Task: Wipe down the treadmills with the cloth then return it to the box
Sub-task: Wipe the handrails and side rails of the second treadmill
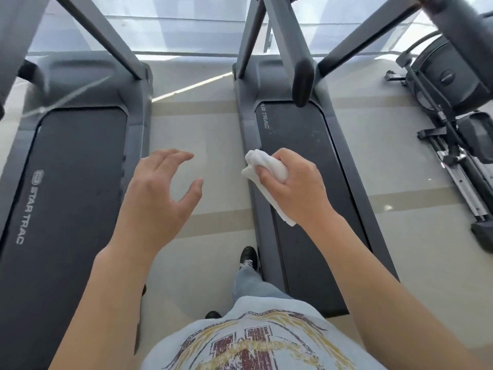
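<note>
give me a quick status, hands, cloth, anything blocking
Right hand gripping white cloth, above right treadmill side rail. Left hand open, empty, over floor between treadmills. Box not in view. Nothing blocking.

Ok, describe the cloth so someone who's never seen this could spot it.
Two dark treadmills lie side by side; take the right treadmill. Over its left rail, the right hand grips a crumpled cloth. It's the only white thing among grey machines.

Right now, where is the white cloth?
In the head view, the white cloth is bunched in the right hand, right of centre, above the left side rail of the right treadmill.
</note>
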Motion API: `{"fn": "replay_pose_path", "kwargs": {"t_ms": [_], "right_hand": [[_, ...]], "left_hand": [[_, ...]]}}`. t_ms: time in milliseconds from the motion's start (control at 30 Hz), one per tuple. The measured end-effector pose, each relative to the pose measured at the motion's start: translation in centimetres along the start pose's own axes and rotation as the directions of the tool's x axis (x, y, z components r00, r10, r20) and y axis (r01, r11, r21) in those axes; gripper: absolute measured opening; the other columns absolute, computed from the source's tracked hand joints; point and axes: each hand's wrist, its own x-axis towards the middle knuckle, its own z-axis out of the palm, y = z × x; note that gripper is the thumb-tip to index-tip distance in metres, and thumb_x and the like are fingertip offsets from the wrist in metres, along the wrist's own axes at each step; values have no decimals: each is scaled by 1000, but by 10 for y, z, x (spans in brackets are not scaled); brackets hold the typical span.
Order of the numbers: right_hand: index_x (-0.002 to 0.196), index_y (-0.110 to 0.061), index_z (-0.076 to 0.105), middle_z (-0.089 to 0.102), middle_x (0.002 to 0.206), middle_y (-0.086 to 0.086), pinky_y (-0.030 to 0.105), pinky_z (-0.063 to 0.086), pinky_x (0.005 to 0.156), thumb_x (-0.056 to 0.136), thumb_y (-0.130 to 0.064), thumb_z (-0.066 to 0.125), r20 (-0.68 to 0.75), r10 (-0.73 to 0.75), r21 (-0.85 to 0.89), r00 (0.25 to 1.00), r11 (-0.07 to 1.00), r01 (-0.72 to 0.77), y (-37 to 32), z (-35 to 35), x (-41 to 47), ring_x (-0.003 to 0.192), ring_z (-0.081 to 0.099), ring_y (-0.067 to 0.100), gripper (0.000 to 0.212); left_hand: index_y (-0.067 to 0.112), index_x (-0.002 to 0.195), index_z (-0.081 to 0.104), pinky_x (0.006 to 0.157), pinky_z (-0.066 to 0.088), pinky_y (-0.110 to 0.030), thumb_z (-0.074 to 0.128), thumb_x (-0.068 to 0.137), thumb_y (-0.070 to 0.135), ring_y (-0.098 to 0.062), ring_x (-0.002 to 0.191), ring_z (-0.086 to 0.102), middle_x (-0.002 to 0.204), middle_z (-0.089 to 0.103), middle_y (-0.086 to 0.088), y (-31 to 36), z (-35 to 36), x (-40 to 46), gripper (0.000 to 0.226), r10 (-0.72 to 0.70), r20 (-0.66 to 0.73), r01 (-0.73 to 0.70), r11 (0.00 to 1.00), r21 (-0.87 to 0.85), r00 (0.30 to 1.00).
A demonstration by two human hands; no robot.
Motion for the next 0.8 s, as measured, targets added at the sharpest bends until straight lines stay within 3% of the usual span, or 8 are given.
{"fn": "replay_pose_path", "kwargs": {"t_ms": [267, 433, 567, 667, 800], "right_hand": [[86, -24, 60, 63, 76, -6, 37, 53, 63, 98, -49, 66, -50, 20, 69, 999, 997, -17, 26, -16, 121, 70, 61, 15, 28], [84, -23, 59, 62, 75, -5, 35, 51, 61, 97, -49, 66, -73, 15, 84, 997, 996, -9, 45, -25, 179, 69, 61, 16, 30], [83, -25, 57, 60, 74, -7, 25, 42, 58, 98, -49, 66, -113, 48, 76, 992, 996, -40, 59, -29, 215, 68, 59, 14, 30], [84, -22, 59, 62, 73, -5, 28, 46, 59, 98, -49, 67, -153, 88, 77, 984, 994, -77, 70, -30, 241, 68, 60, 15, 31], [90, -22, 61, 64, 79, -8, 22, 45, 61, 97, -49, 66, -274, 153, 37, 949, 988, -149, 82, -29, 279, 73, 62, 11, 28]], "left_hand": [[18, 140, 62, 111, 31, -25, 69, 100, 30, -16, 134, 48, 140, 59, 4, 22, 20, 121, 42, 47, 10, -47, 999, 16, 999], [19, 138, 63, 108, 20, -4, 69, 99, 29, -14, 133, 47, 139, 60, 5, 33, 35, 180, 41, 62, -1, -62, 998, 11, 998], [20, 138, 63, 108, 28, -16, 65, 100, 34, -14, 132, 48, 139, 59, 6, 33, 47, 221, 41, 97, 52, -97, 995, 2, 994], [20, 138, 63, 107, 26, -13, 67, 98, 32, -14, 132, 48, 138, 59, 6, 27, 55, 259, 42, 128, 83, -128, 992, -12, 988], [20, 138, 63, 108, 33, -26, 66, 97, 33, -16, 130, 50, 139, 60, 5, 16, 67, 321, 44, 204, 138, -200, 979, -39, 969]]}}
